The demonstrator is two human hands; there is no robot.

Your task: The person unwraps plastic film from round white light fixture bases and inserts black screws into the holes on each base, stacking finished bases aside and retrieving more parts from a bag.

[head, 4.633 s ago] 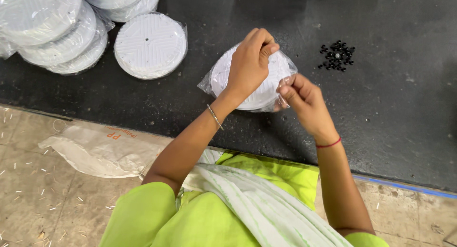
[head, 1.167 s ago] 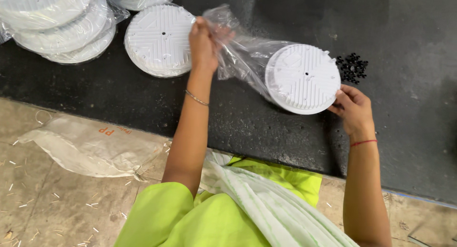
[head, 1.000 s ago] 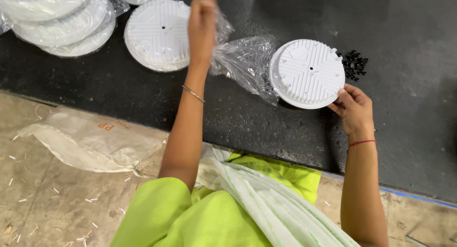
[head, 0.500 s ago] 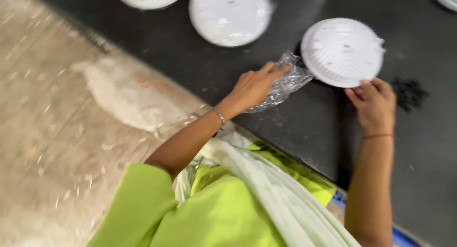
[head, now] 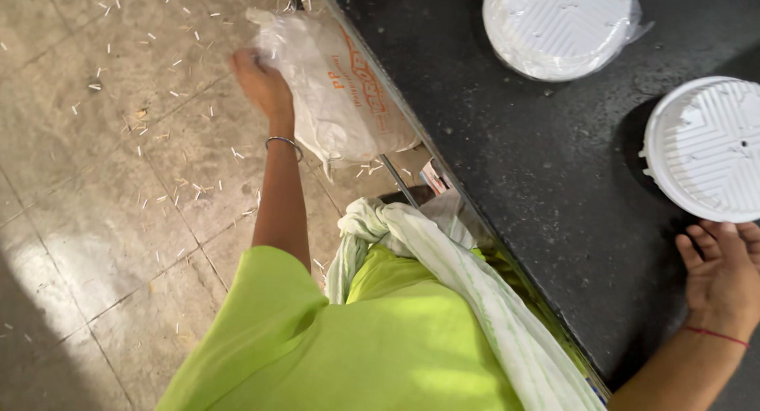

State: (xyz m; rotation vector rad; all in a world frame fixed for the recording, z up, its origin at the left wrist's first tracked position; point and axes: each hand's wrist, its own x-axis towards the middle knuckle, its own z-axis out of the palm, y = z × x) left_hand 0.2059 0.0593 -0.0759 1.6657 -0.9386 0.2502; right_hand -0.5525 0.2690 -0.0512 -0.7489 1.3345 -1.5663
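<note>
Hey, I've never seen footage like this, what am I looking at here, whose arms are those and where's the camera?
There is no machine here. A person wears the camera on their head, so the one picture looks down over their own green top and two bare arms. The left hand reaches out over the tiled floor to a white sack lying at the edge of a black mat; it touches the sack's end, though I cannot tell if it grips it. The right hand rests open on the mat, fingertips at the rim of a bare white ribbed disc. A second disc, in clear plastic wrap, lies farther up the mat. Neither hand clearly holds anything.
</note>
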